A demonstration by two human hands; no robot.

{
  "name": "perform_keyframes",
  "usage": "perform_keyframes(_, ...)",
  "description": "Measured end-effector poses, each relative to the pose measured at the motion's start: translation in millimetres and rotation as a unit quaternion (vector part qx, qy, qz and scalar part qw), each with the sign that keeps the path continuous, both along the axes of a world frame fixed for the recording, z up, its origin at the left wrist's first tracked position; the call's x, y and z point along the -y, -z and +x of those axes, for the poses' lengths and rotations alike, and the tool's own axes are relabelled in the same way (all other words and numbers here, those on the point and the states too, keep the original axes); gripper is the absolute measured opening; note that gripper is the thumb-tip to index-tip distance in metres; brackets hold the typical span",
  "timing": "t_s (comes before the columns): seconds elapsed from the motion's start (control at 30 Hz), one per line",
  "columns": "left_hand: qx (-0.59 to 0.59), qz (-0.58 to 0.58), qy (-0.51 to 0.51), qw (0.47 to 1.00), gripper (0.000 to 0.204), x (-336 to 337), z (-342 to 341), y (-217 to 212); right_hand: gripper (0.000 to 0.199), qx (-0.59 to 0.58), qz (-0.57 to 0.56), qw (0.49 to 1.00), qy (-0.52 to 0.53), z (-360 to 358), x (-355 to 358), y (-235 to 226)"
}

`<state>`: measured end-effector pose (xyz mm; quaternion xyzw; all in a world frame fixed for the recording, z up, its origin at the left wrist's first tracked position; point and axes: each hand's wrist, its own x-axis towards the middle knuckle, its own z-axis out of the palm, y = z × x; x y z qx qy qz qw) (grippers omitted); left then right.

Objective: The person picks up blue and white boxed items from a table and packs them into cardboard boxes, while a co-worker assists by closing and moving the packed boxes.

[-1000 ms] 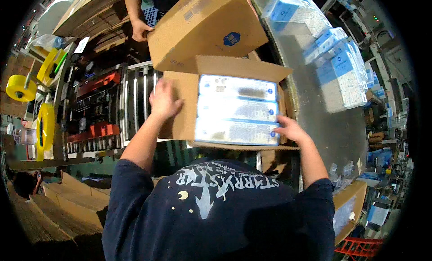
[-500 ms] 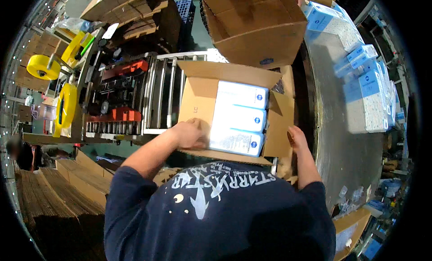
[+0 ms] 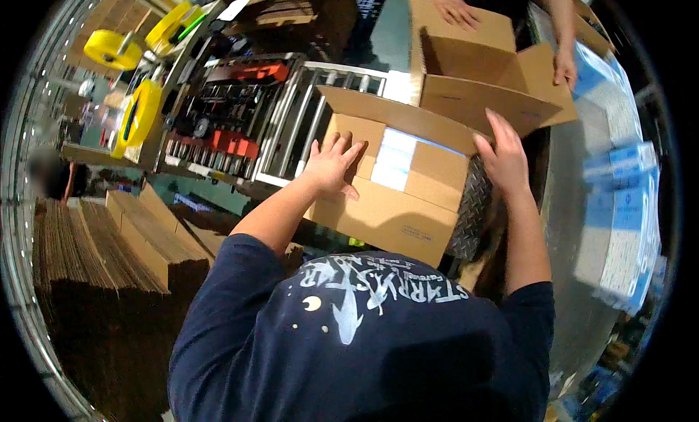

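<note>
In front of me stands a cardboard box (image 3: 386,222) with its near flap and both side flaps folded inward; the far flap still stands up. Through the gap between the flaps shows part of a white and blue package (image 3: 395,160). My left hand (image 3: 335,163) lies on the left side flap with its fingers spread. My right hand (image 3: 504,156) is raised at the box's far right corner, beside the upright far flap, thumb and fingers apart and nothing held in it.
Beyond, another person's hands (image 3: 455,7) are at a second open box (image 3: 473,91). Rollers (image 3: 295,138) and a taping machine (image 3: 226,109) with yellow tape rolls (image 3: 138,116) stand to the left. Flattened cartons (image 3: 109,240) are stacked lower left; blue-white packages (image 3: 622,211) sit on the right-hand table.
The near and side flaps have come down over the packages. My left hand has moved onto the left flap, my right hand up to the far corner. The second box now stands lower, its flaps spread.
</note>
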<state>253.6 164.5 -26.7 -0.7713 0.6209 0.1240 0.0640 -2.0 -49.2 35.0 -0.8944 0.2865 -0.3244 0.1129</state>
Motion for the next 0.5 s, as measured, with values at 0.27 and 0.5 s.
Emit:
perform_keyframes(0.27,-0.612,-0.159,-0.275,0.724,0.055,-10,50,63,0.054,0.131,0.517,0.832,0.153,-26,-91,128)
perform_keyframes(0.5,-0.373,-0.111,-0.189,0.902,0.071,72,175,51,0.051,0.354,0.723,0.573,0.153,92,-142,110)
